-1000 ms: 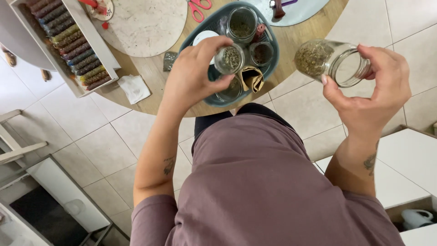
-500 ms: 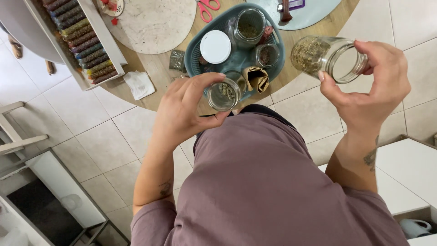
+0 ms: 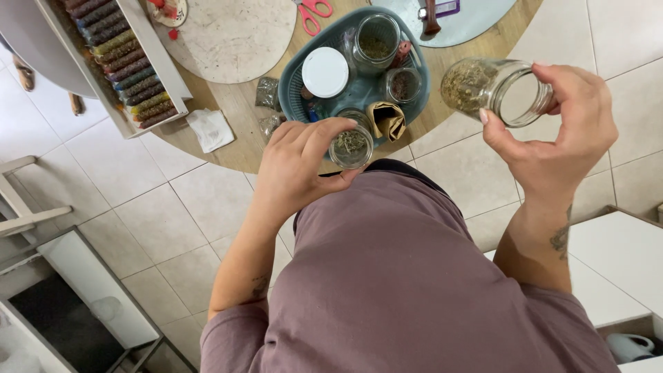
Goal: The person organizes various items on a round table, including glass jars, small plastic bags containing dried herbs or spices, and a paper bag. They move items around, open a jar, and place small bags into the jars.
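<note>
My left hand (image 3: 300, 162) grips a small open glass jar (image 3: 351, 146) with dried green herbs in it, held close to my chest at the near edge of the round wooden table (image 3: 228, 131). My right hand (image 3: 559, 135) holds a larger open glass jar (image 3: 494, 88), tipped on its side with its mouth to the right, and dried herbs lie in its bottom. Both jars are off the table. Between my hands a teal oval tray (image 3: 293, 93) carries a white lid (image 3: 325, 72), two more jars (image 3: 376, 43) and a folded brown paper bag (image 3: 387, 119).
A white rack of dark tubes (image 3: 121, 65) stands at the table's left. A round pale mat (image 3: 231, 31), red scissors (image 3: 314, 10), small herb packets (image 3: 268, 93) and a white tissue (image 3: 210, 129) lie on the table. A white shelf frame (image 3: 83, 297) stands on the tiled floor.
My left hand has lifted the small jar off the teal tray and drawn it toward my chest. My right hand has kept the large jar tipped in about the same place.
</note>
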